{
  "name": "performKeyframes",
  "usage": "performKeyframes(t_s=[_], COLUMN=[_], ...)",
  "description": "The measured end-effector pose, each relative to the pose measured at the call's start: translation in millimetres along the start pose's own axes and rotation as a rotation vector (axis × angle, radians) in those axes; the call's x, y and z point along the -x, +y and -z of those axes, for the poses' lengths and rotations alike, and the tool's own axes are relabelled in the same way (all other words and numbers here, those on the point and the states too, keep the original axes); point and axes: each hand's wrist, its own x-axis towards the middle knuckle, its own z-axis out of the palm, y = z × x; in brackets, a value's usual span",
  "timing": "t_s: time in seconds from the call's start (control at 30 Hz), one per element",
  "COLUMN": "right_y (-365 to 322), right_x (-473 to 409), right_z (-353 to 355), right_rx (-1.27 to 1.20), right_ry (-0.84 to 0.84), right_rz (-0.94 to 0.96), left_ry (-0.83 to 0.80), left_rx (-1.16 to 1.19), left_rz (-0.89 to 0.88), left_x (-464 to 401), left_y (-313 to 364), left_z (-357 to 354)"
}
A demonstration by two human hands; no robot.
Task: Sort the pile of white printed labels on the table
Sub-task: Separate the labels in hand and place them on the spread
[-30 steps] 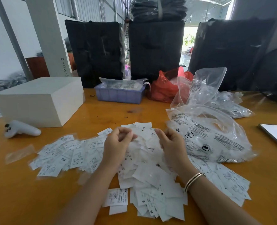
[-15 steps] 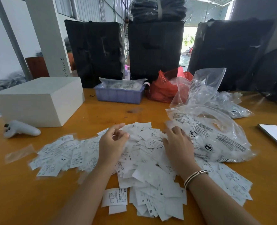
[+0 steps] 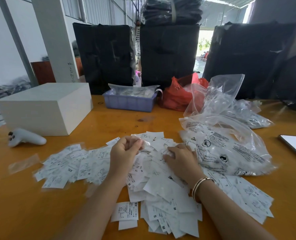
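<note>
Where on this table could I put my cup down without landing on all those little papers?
Bare table shows between the white box, the blue tray and the label pile; another patch lies near the left front corner. The middle is crowded: both hands, left hand and right hand, work in the pile, with plastic bags to its right.

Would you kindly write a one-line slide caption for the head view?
Left hand pinches a label while right hand rests on the pile of white printed labels on an orange table.
</note>
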Motion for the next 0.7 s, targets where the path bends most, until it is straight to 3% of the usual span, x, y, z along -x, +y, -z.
performKeyframes(t_s=[0.3, 0.5, 0.7], right_y=[-2.8, -8.2, -23.1], right_x=[3.0, 4.8, 18.2], right_z=[6.8, 12.5, 21.5], right_rx=[-0.592, -0.697, -1.372], right_ry=[0.142, 0.266, 0.291], right_rz=[-0.117, 0.041, -0.068], left_ry=[-0.044, -0.075, -0.193], left_rx=[0.150, 0.353, 0.558], left_rz=[0.034, 0.189, 0.251], left_x=[2.1, 0.3, -0.2], left_y=[5.6, 6.5, 7.7], left_z=[0.6, 0.7, 1.0])
